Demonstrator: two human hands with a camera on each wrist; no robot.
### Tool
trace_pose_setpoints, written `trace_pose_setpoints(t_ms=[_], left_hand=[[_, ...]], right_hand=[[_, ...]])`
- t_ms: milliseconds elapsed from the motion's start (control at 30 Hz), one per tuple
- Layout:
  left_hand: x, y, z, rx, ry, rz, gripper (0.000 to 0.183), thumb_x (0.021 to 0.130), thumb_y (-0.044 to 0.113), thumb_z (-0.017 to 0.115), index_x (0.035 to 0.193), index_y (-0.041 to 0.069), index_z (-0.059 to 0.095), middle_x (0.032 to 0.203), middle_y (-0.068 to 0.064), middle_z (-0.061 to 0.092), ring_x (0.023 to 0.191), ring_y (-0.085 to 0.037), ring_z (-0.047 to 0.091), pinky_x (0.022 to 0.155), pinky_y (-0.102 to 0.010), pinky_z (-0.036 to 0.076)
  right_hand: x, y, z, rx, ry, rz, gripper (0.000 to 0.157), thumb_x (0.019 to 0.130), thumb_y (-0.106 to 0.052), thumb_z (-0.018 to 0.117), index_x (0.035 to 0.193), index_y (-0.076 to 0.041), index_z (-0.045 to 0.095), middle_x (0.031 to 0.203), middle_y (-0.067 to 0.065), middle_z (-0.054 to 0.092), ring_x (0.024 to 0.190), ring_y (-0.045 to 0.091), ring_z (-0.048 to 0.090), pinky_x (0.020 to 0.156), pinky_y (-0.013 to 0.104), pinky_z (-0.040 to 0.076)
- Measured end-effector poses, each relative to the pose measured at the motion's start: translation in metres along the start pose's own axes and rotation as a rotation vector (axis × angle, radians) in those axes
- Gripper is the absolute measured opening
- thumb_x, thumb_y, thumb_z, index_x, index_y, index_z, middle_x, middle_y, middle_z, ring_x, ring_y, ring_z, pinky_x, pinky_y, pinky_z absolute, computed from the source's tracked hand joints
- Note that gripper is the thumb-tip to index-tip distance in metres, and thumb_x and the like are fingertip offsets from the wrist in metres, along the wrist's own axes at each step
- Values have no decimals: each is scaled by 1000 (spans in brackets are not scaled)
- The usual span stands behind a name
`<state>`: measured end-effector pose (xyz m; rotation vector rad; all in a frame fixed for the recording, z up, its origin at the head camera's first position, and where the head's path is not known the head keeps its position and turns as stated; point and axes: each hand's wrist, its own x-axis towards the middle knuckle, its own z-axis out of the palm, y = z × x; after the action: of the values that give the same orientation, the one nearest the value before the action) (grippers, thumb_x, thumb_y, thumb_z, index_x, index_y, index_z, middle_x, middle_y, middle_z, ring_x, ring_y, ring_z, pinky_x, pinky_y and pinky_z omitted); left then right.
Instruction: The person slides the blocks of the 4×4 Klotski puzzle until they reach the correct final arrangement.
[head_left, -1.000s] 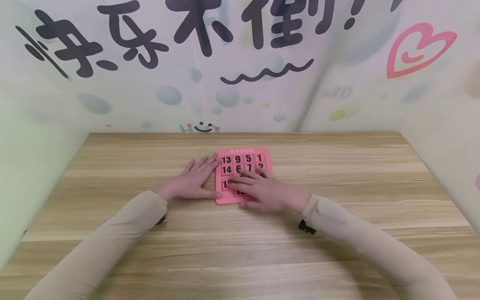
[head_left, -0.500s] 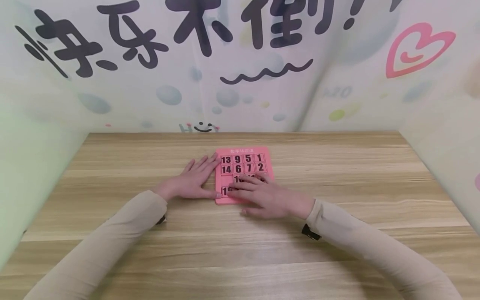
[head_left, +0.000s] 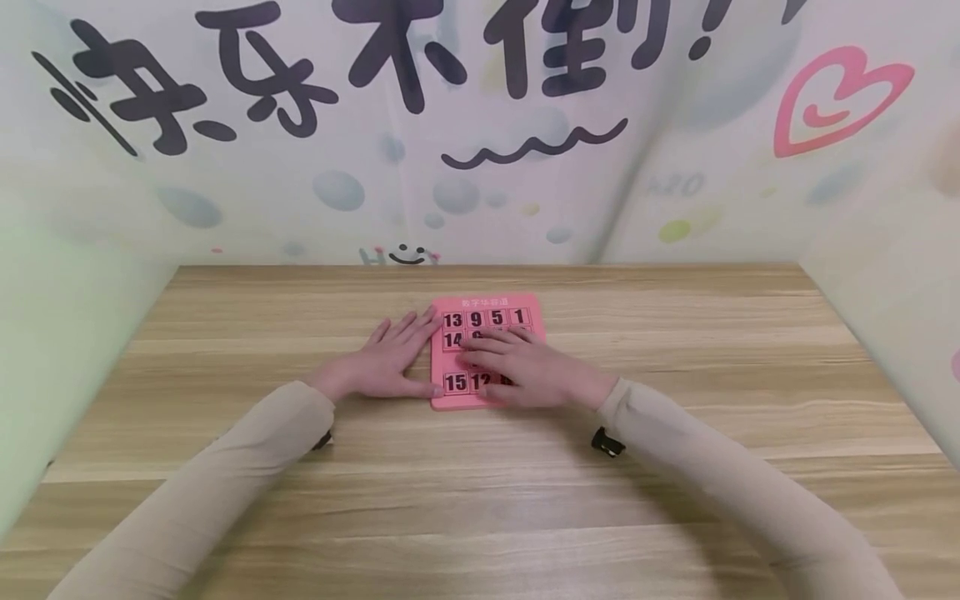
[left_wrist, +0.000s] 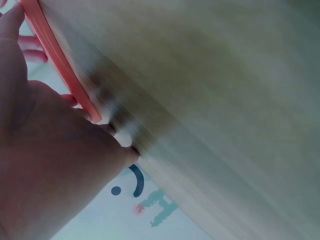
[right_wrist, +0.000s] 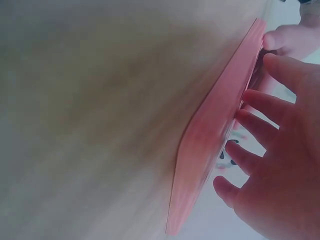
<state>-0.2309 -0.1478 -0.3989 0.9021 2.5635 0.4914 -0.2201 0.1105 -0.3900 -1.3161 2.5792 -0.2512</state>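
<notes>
A pink number sliding puzzle (head_left: pixel 438 367) lies flat on the wooden table, its tiles printed with black numbers. The top row reads 13, 9, 5, 1; the 15 tile (head_left: pixel 455 383) sits at the lower left, with a gap above it. My left hand (head_left: pixel 382 360) lies along the puzzle's left edge, fingers spread, thumb and a fingertip touching the frame. Over the puzzle's right half stretches my right hand (head_left: pixel 536 371), its fingers extended onto the tiles and covering several. In the right wrist view those fingers (right_wrist: pixel 257 125) reach the puzzle's face.
The wooden table (head_left: pixel 480 500) runs back to a white wall (head_left: pixel 300 217) printed with dark characters and a pink heart. Pale walls flank the table on both sides. Beige sleeves (head_left: pixel 210 475) cover both forearms, and a dark strap shows at each wrist.
The 15 tile has slid down into the lower-left corner, leaving a gap above it. My right hand dipped back, then moved up over the middle rows. My left hand stays put.
</notes>
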Motion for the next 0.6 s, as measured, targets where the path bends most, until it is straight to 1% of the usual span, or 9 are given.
trace_pose_setpoints(t_ms=[167, 300, 600], left_hand=[[0, 0, 0, 5, 1, -2, 101, 89, 54, 62, 155, 2, 4, 160, -15, -7, 145, -36, -6, 113, -57, -6], [0, -1, 1, 2, 1, -2, 102, 88, 54, 62, 155, 3, 4, 160, -14, -7, 145, -36, -6, 113, -57, -6], [1, -1, 1, -3, 0, -3, 101, 89, 54, 61, 155, 3, 4, 160, -14, -7, 145, -35, -6, 113, -57, -7]], right_hand=[[7, 4, -3, -11, -29, 35, 56, 101, -40, 45, 152, -18, 34, 157, 3, 27, 145, 27, 17, 115, 54, 9], [11, 6, -4, -8, -46, 53, 56, 102, -40, 43, 152, -19, 32, 159, 1, 22, 146, 27, 13, 116, 53, 5], [11, 6, -4, -12, -62, 61, 57, 102, -41, 42, 154, -19, 29, 160, 0, 19, 146, 27, 12, 116, 53, 5]])
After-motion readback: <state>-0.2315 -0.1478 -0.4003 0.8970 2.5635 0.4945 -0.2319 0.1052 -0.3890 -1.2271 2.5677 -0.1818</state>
